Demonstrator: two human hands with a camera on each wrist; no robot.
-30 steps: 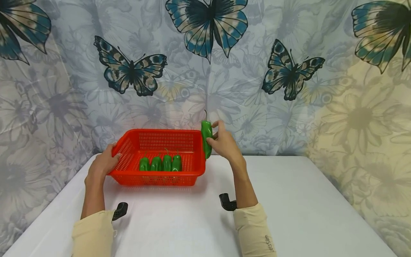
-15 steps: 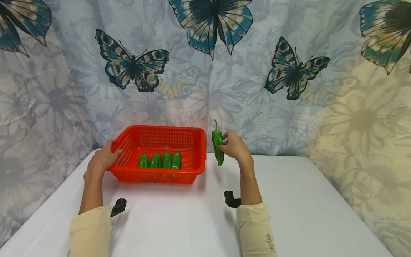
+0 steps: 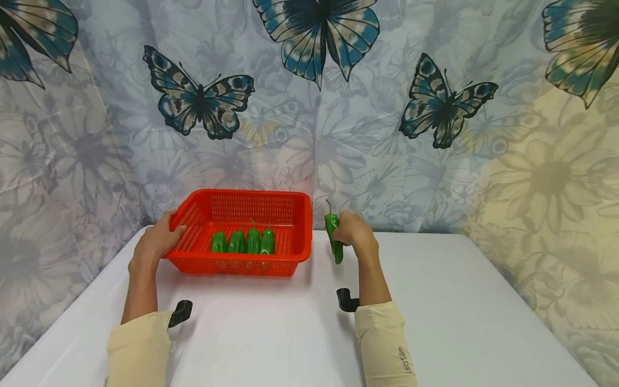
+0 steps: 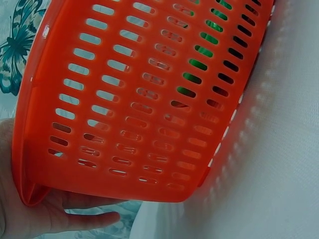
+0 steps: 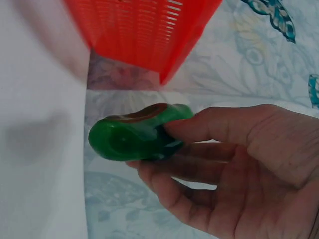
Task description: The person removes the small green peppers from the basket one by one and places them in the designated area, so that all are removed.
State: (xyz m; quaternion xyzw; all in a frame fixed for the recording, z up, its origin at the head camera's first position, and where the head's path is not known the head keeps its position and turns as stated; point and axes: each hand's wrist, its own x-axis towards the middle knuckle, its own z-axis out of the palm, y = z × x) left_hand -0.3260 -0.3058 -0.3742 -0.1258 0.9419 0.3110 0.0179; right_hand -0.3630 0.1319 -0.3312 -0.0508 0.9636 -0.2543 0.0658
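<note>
My left hand grips the left rim of a red slotted plastic basket; in the left wrist view the hand is partly behind the basket's end wall. Inside the basket stand several green peppers in a row, stems up. To the right of the basket, my right hand holds another green pepper, stem upward and slightly tilted. The right wrist view shows the thumb and fingers pinching this pepper from both sides, its rounded bottom end facing the camera.
A white table lies beneath, its far edge close to a butterfly-printed cloth backdrop. Black wrist-worn devices show at both forearms, near the beige sleeves.
My right hand has carried its pepper from the basket's right rim, moving right and down towards the table. The left hand keeps its grip on the basket, which stays nearly in place.
</note>
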